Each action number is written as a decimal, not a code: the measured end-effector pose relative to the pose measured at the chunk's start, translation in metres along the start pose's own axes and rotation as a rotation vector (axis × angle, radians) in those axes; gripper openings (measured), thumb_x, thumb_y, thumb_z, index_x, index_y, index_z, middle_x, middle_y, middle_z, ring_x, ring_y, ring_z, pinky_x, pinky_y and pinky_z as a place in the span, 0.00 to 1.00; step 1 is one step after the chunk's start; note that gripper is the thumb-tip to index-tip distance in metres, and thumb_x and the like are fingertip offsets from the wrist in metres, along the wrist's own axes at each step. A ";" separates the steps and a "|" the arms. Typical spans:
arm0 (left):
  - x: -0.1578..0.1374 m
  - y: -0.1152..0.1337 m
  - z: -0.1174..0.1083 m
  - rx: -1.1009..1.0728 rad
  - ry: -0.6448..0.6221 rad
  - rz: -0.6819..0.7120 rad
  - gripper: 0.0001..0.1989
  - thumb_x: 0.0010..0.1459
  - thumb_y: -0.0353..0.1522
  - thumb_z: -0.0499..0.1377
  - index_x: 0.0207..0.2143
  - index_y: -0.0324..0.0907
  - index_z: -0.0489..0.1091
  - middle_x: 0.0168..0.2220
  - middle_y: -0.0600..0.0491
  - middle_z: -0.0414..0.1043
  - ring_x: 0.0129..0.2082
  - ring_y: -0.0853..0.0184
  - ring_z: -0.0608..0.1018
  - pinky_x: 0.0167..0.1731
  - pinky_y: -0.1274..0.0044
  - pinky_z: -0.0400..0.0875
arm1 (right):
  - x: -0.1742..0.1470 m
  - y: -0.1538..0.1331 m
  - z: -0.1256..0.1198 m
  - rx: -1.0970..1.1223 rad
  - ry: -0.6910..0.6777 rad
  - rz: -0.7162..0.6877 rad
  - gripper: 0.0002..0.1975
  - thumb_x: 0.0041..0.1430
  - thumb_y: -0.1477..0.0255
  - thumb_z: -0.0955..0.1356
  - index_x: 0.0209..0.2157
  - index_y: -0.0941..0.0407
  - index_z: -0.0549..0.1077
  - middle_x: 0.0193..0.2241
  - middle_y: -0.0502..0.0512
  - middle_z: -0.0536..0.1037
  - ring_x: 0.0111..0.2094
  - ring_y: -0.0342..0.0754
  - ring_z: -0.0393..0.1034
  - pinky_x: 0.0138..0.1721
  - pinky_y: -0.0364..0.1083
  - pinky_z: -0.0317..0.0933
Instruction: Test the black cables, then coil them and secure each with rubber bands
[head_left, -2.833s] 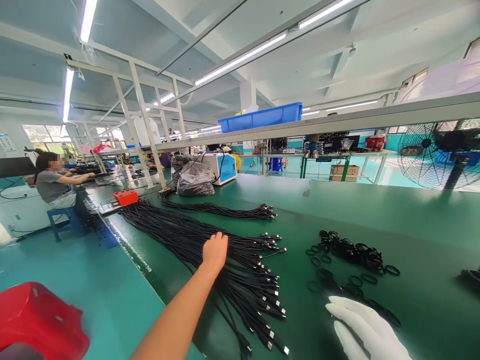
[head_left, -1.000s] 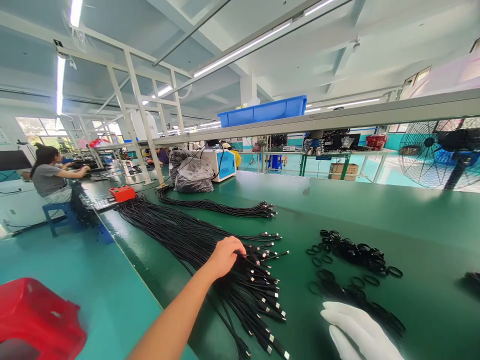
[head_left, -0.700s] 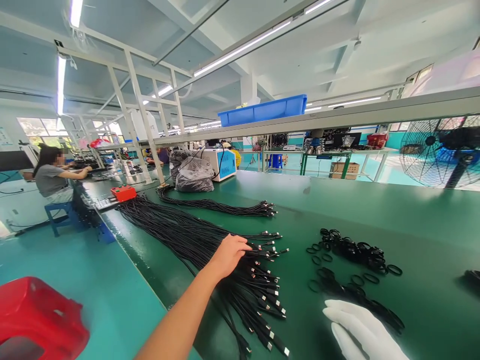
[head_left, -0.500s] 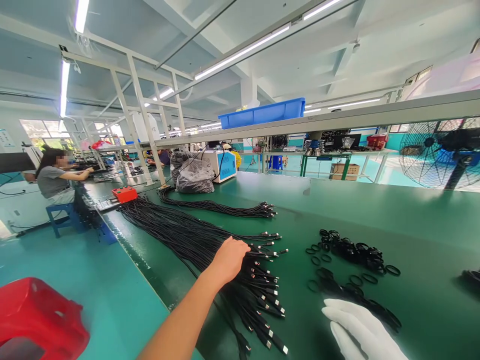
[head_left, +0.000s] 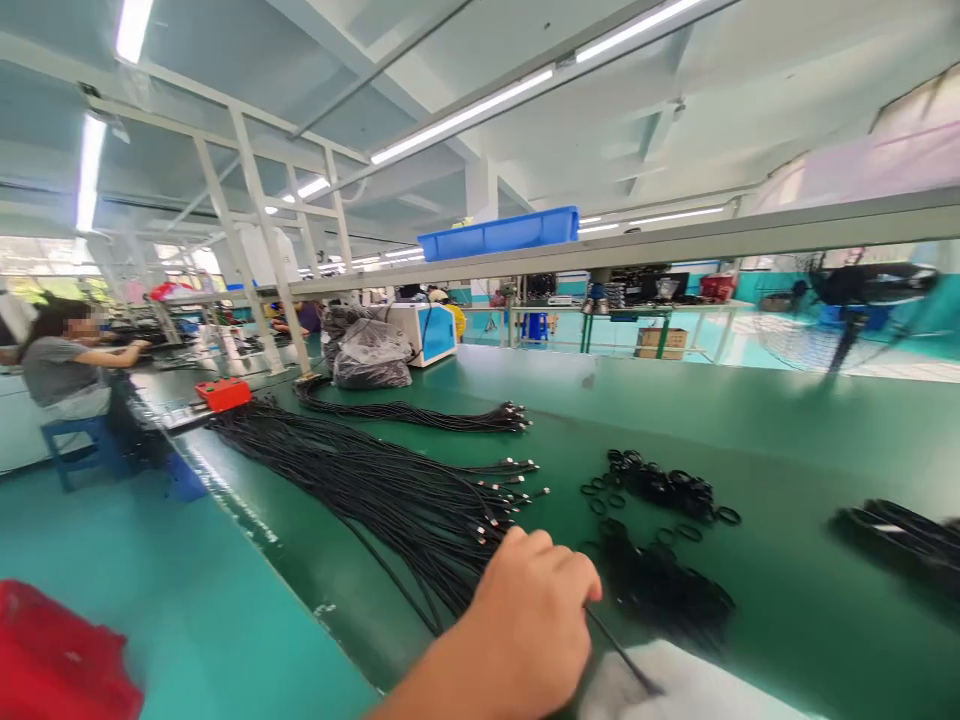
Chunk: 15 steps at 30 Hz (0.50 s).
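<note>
One cable (head_left: 622, 655) pinched in left hand (head_left: 529, 625), running toward gloved right hand (head_left: 675, 690)

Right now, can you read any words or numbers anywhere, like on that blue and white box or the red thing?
No text can be read.
White and blue machine: no legible label.
Red box: too blurred.
Cardboard boxes: too small to tell.

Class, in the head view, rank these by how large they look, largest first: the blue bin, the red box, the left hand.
1. left hand, though its nearness to the camera inflates it
2. blue bin
3. red box
</note>
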<state>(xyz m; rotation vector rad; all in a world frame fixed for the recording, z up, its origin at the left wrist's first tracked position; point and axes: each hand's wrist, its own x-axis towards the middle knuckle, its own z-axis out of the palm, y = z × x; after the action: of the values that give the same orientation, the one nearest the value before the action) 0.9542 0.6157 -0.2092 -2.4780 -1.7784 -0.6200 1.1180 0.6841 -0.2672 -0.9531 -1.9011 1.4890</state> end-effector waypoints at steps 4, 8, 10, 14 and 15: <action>0.005 0.003 -0.024 -0.158 -0.041 0.071 0.04 0.55 0.29 0.56 0.30 0.47 0.68 0.30 0.60 0.72 0.34 0.69 0.69 0.41 0.74 0.58 | 0.001 0.001 0.016 0.280 -0.376 0.223 0.15 0.55 0.68 0.60 0.33 0.63 0.73 0.22 0.56 0.76 0.21 0.43 0.71 0.23 0.41 0.64; 0.015 -0.002 -0.016 -0.204 -0.109 0.105 0.09 0.58 0.28 0.55 0.25 0.46 0.68 0.26 0.62 0.70 0.31 0.70 0.67 0.38 0.75 0.58 | 0.008 -0.001 0.019 0.776 -0.845 0.317 0.19 0.47 0.75 0.59 0.39 0.69 0.71 0.25 0.60 0.77 0.28 0.46 0.74 0.26 0.40 0.66; 0.017 -0.002 -0.012 -0.257 -0.126 0.120 0.09 0.58 0.27 0.54 0.26 0.46 0.68 0.26 0.62 0.70 0.31 0.70 0.68 0.39 0.76 0.57 | 0.009 -0.002 0.018 0.840 -0.888 0.318 0.20 0.47 0.77 0.59 0.41 0.69 0.70 0.27 0.61 0.78 0.29 0.45 0.75 0.27 0.40 0.66; 0.021 0.001 -0.009 -0.273 -0.120 0.129 0.09 0.58 0.27 0.54 0.26 0.46 0.67 0.27 0.62 0.70 0.32 0.70 0.68 0.39 0.76 0.58 | 0.007 0.005 0.018 0.884 -0.887 0.327 0.19 0.48 0.78 0.59 0.41 0.70 0.71 0.28 0.62 0.78 0.28 0.44 0.75 0.27 0.39 0.66; 0.022 0.002 -0.008 -0.270 -0.124 0.129 0.09 0.58 0.27 0.54 0.26 0.46 0.68 0.27 0.61 0.70 0.32 0.69 0.68 0.39 0.76 0.58 | 0.006 0.007 0.019 0.879 -0.872 0.334 0.18 0.48 0.77 0.59 0.39 0.70 0.71 0.27 0.61 0.78 0.27 0.44 0.75 0.26 0.39 0.65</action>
<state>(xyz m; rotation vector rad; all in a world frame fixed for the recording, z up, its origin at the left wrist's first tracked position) 0.9596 0.6332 -0.1941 -2.8405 -1.6524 -0.7579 1.1008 0.6785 -0.2784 -0.1841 -1.2445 2.9047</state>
